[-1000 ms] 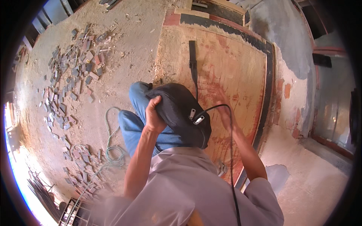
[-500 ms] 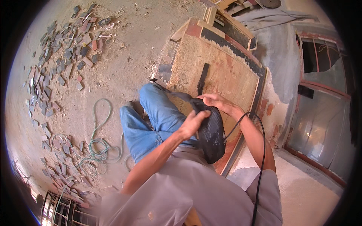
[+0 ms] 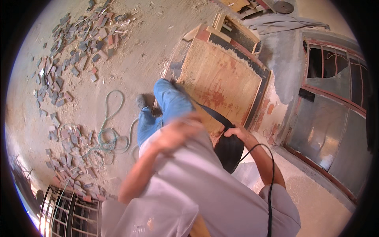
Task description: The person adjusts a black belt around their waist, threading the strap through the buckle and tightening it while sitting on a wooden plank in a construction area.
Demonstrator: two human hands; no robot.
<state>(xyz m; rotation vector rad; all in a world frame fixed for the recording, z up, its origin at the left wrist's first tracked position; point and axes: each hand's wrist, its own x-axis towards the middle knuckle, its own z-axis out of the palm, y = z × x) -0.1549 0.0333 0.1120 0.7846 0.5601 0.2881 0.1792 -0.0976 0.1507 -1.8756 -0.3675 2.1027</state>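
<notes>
Floor (image 3: 130, 59): bare concrete, tile scraps far left. Wooden board (image 3: 221, 79) lies far right of centre. Black bag (image 3: 229, 152) hangs beside person's right hip, strap running up. Right hand (image 3: 237, 132) closed around bag top. Left hand (image 3: 175, 132) blurred; grip cannot be told. Green rope (image 3: 104, 138) coiled left.

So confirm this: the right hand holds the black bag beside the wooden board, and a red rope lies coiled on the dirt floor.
Not quite: the rope is green, not red, as the head view shows. The right hand does hold the black bag beside the wooden board, and the rope lies coiled on the dirt floor.
</notes>
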